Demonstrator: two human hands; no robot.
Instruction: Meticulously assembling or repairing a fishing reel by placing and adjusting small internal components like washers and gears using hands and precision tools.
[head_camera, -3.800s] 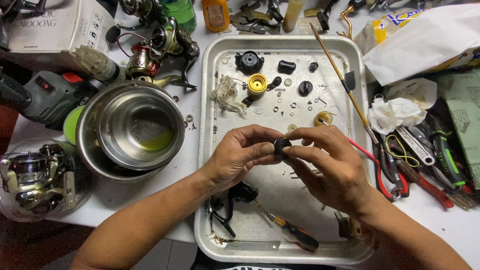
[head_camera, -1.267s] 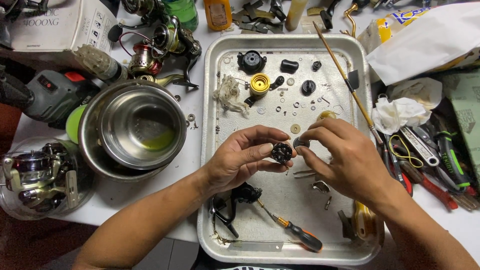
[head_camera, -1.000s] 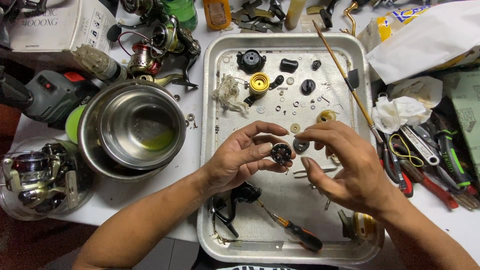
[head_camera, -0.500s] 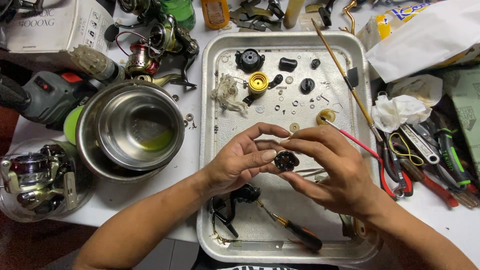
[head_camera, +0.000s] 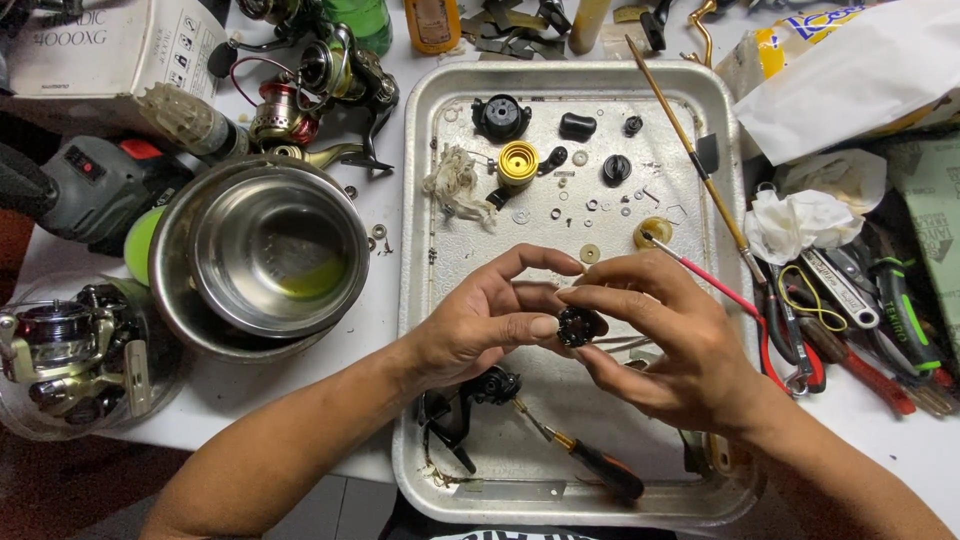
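Two hands: both meet over the middle of a metal tray, pinching one small black part between them.
Black part: a small round gear-like piece, held above the tray floor, not resting on it.
Left hand: the left hand has thumb and forefinger closed on the part's left side; the other fingers curl loosely above it.
Right hand: the right hand closes its fingertips on the part's right and upper side, palm turned toward the camera.
Under the hands: a black reel frame lies on the tray near the left wrist; a screwdriver with a dark handle lies just beside it, pointing toward the tray's near right corner.
Tray, far half: a black knob, a yellow spool piece, a tuft of pale fibre and scattered washers lie apart from one another.
Brushes: a long thin brush leans across the tray's right rim; a red-handled one passes just behind the right hand.
Left of tray: a steel bowl sits on the table, with fishing reels beyond it.
Right of tray: pliers and hand tools lie in a heap beside crumpled tissue.
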